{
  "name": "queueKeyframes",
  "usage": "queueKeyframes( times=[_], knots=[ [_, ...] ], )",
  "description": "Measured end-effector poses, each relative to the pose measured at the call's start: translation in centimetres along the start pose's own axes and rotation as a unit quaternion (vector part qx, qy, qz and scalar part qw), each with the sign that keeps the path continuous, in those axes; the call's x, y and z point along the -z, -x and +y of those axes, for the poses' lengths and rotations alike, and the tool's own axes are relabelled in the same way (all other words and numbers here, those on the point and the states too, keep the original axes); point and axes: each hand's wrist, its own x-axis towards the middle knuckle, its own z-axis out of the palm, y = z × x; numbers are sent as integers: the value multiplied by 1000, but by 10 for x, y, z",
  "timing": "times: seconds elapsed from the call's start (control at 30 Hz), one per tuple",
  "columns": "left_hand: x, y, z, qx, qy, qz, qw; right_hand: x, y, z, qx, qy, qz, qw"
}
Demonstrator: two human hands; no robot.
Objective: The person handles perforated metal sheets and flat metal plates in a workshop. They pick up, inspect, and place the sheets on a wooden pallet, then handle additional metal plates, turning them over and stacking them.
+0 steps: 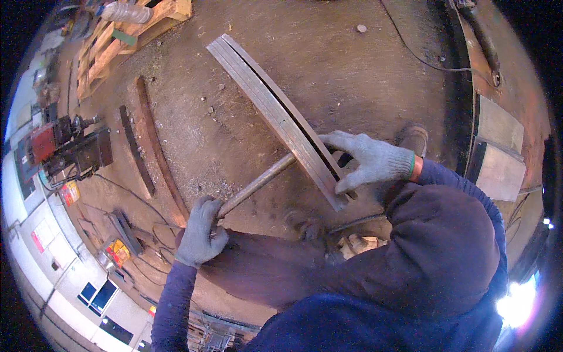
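Observation:
A grey knitted glove covers my left hand (pixel 202 232), closed around the near-left end of a round metal rod (pixel 258 185). The rod slants up to the side of a long slotted metal bar (pixel 272 108); whether the two are joined I cannot tell. This bar looks like flat steel strips side by side with a dark gap along its length. My right hand (pixel 372 161), also gloved, grips the bar's lower right end, with the thumb on the near side and the fingers at the far side. Part of those fingers is hidden behind the bar.
Two dark strips (pixel 153 141) lie on the dusty floor at left, below a wooden pallet (pixel 105 56) with a plastic bottle (pixel 127 13). A red and black machine (pixel 67 146) stands at far left. A cable (pixel 410 50) crosses the floor; grey plates (pixel 498 146) are at right.

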Motion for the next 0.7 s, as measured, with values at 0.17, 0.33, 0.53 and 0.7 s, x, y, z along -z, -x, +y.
queueKeyframes(
  times=[0.17, 0.33, 0.53, 0.7],
  knots=[
    [-5, 5, -12, 34, -15, -18, 999, -6, -14, 5, 87, 99, 28, 991],
    [-12, 12, -23, 37, -77, -2, 996, -16, -23, -6, 62, 121, 18, 991],
    [-21, -37, -1, 255, -181, -95, 945, -25, -35, -11, 78, 145, 38, 986],
    [-59, -33, -29, 266, -222, -1, 938, -37, -37, -3, 98, 101, 36, 989]
  ],
)
